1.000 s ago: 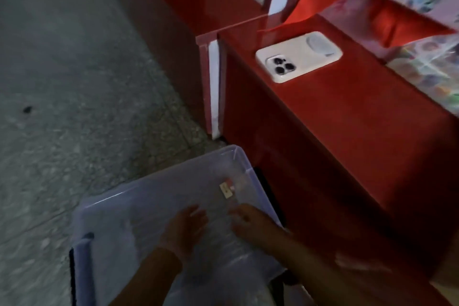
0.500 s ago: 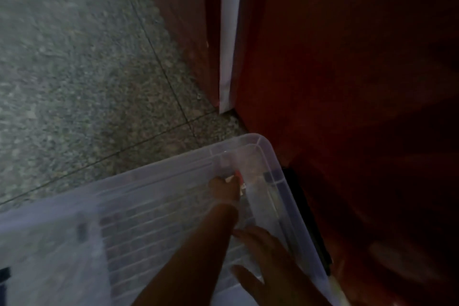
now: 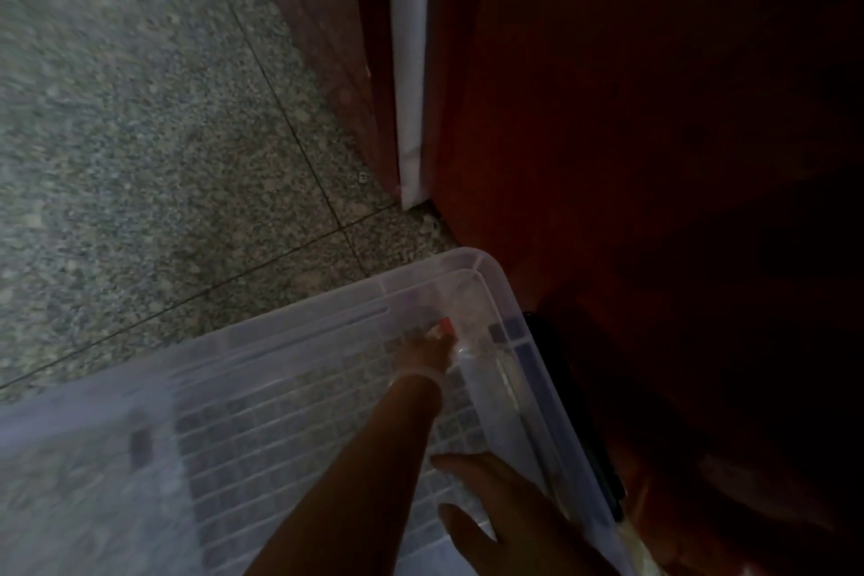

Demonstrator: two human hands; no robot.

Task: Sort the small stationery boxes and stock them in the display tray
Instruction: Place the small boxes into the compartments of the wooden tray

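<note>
One small red-and-white stationery box (image 3: 443,328) lies at the upper right corner of one clear plastic bin (image 3: 491,276), where the left hand (image 3: 426,353) grasps it; the right hand (image 3: 502,514), lower right, rests there with fingers loose.

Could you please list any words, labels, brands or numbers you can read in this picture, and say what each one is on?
None can be read. The small red and white item at the left hand, in the far corner of the clear plastic bin, may carry print, but it is too small and blurred to tell.

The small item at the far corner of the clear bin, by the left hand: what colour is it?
Red and white, on the small item in the head view, though blurred.
</note>
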